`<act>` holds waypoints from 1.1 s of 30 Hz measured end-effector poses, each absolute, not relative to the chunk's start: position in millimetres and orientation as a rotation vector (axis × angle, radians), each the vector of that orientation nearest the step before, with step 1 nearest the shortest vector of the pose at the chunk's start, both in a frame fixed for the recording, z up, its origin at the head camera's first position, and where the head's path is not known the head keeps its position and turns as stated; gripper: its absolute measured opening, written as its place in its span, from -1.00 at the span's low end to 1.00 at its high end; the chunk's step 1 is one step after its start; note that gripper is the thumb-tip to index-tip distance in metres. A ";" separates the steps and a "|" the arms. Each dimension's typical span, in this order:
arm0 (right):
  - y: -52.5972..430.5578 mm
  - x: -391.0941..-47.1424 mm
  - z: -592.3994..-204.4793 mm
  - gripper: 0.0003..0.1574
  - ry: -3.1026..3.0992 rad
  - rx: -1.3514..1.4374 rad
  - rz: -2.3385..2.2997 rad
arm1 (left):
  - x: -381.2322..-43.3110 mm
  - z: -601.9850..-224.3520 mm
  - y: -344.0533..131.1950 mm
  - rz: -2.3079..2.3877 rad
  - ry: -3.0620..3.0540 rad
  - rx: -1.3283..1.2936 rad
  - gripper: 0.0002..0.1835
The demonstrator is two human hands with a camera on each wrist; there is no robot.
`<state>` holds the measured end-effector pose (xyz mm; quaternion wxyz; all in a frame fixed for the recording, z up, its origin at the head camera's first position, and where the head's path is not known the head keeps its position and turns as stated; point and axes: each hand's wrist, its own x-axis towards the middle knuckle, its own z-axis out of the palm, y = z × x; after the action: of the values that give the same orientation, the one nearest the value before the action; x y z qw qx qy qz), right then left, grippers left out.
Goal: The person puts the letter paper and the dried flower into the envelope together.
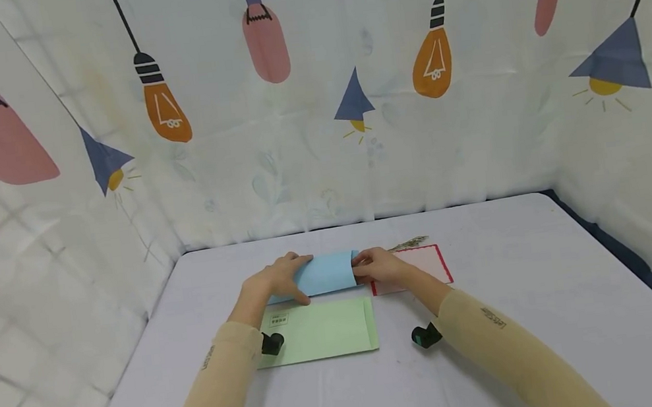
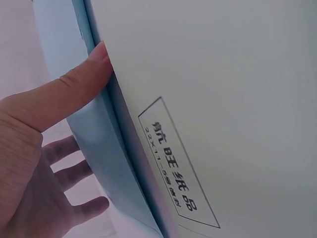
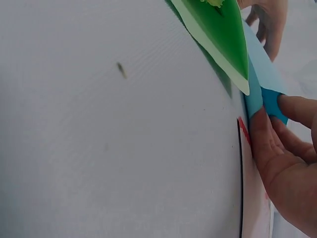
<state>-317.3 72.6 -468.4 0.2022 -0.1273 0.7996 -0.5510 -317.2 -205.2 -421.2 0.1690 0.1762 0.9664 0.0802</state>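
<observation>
Blue envelope (image 1: pixel 327 273): lies on the bench (image 1: pixel 515 243) between my two grips, long sides running left to right; its right end gapes and shows a deeper blue inside.
Left grip (image 1: pixel 277 280): fingers and thumb spread apart over the left part of the blue envelope, my thumb touching its near edge and my fingers toward the far edge.
Right grip (image 1: pixel 377 268): fingers bent, pinching the blue envelope at its gaping right end.
Green envelope (image 1: pixel 321 330): just beside the blue one, on my side of it; a printed box (image 2: pixel 173 163) marks its far left corner.
Red-edged card (image 1: pixel 428 262): right of the blue envelope, partly hidden by my right grip; whether they touch I cannot tell.
Dried sprig (image 1: pixel 409 244): at the card's far edge.
Sleeves (image 1: pixel 220 387): beige, a small black camera (image 1: pixel 272 344) at each wrist.
Curtain (image 1: pixel 323 177): pale, printed with hanging lamps and bulbs.
</observation>
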 end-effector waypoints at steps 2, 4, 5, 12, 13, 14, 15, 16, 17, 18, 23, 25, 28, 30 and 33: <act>75.6 -314.5 -467.4 -0.59 2.211 -0.362 -1.561 | -317.0 -422.3 -204.9 0.224 2.744 0.503 0.15; 79.2 -311.8 -465.3 -0.61 2.209 -0.374 -1.567 | -316.7 -423.3 -204.8 0.227 2.744 0.503 0.15; 81.1 -310.7 -464.4 -0.62 2.217 -0.379 -1.563 | -316.8 -423.7 -204.5 0.230 2.742 0.504 0.15; 95.2 -304.3 -457.1 -0.66 2.329 -0.432 -1.468 | -317.4 -424.3 -205.1 0.219 2.748 0.510 0.15; 97.5 -302.8 -455.6 -0.66 2.351 -0.451 -1.445 | -317.6 -424.5 -205.3 0.217 2.750 0.511 0.15; 99.9 -301.2 -454.2 -0.66 2.370 -0.470 -1.427 | -317.9 -424.8 -205.5 0.216 2.752 0.512 0.15; 102.5 -299.9 -452.9 -0.65 2.379 -0.491 -1.416 | -318.3 -425.1 -205.8 0.216 2.754 0.513 0.15; 105.0 -298.4 -451.7 -0.65 2.384 -0.503 -1.410 | -318.6 -425.3 -206.0 0.216 2.755 0.514 0.15; 107.7 -296.9 -450.6 -0.66 2.390 -0.512 -1.404 | -318.8 -425.4 -206.2 0.216 2.756 0.516 0.15; 110.3 -295.5 -449.6 -0.66 2.387 -0.517 -1.406 | -319.0 -425.3 -206.3 0.223 2.757 0.518 0.14; 124.4 -293.5 -450.3 -0.66 2.383 -0.508 -1.428 | -318.3 -425.0 -206.7 0.233 2.757 0.514 0.14; 129.9 -293.5 -451.9 -0.66 2.391 -0.489 -1.430 | -318.2 -425.4 -207.2 0.241 2.756 0.514 0.14; 137.8 -293.7 -454.7 -0.67 2.413 -0.452 -1.433 | -318.9 -426.3 -207.9 0.256 2.755 0.519 0.14; 143.4 -293.8 -455.9 -0.67 2.422 -0.436 -1.436 | -319.5 -427.0 -208.4 0.260 2.755 0.523 0.14; 153.3 -294.0 -456.7 -0.66 2.418 -0.444 -1.455 | -320.4 -427.0 -209.1 0.259 2.757 0.532 0.14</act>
<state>-294.0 153.3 -456.7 0.1420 -0.1539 0.8378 -0.5042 -320.4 -209.1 -427.0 0.1602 0.1861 0.9651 0.0906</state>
